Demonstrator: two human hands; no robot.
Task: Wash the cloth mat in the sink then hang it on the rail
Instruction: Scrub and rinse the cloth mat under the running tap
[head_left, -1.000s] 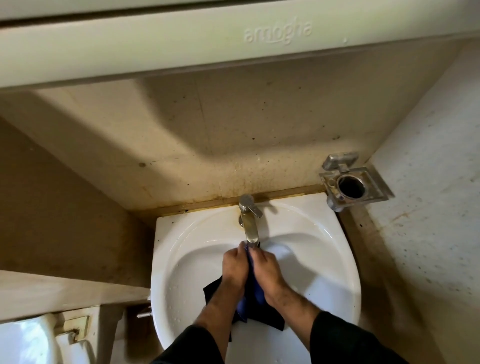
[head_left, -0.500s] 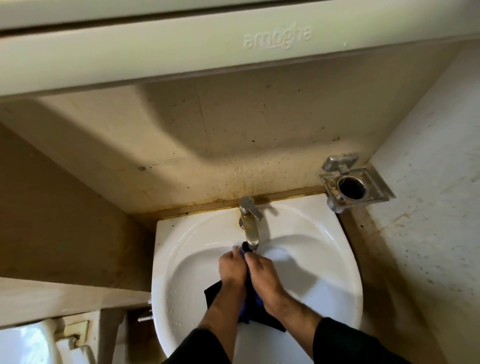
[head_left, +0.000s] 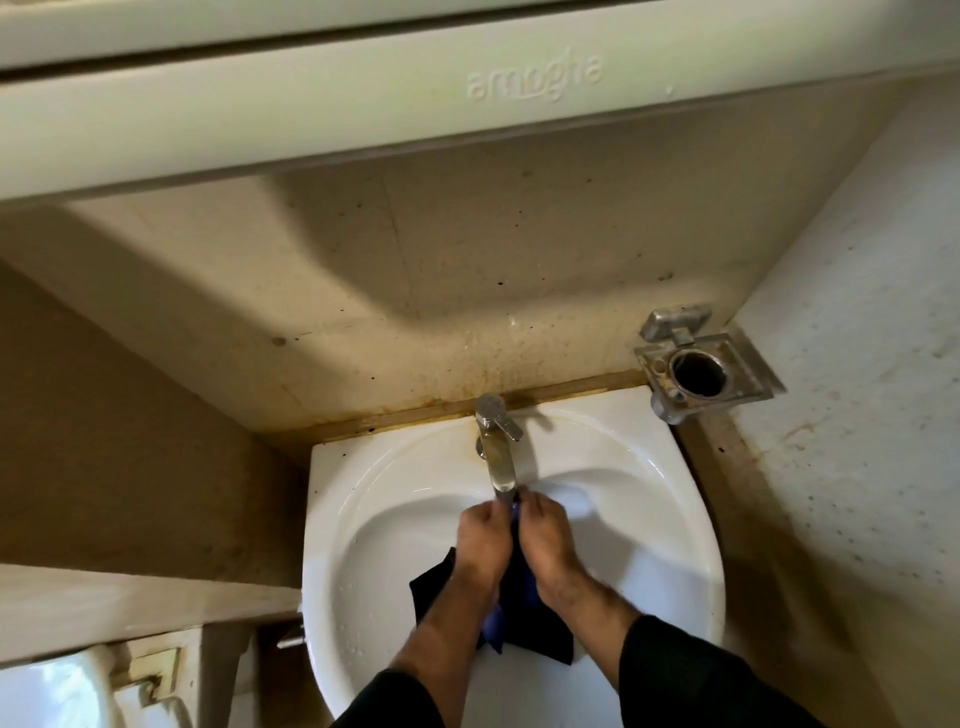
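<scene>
Both hands, left hand (head_left: 480, 543) and right hand (head_left: 545, 540), grip the dark cloth mat (head_left: 511, 613) under the tap (head_left: 498, 457) in the white sink (head_left: 363, 519).

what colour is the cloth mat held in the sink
The cloth mat is dark navy to black with a brighter blue fold, seen in the head view, the only one.

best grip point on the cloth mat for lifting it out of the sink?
Probably the bunched top edge of the cloth mat under the tap, where the left hand and right hand already grip it. Come from above: the rest hangs limp into the sink, so it lifts free.
</scene>
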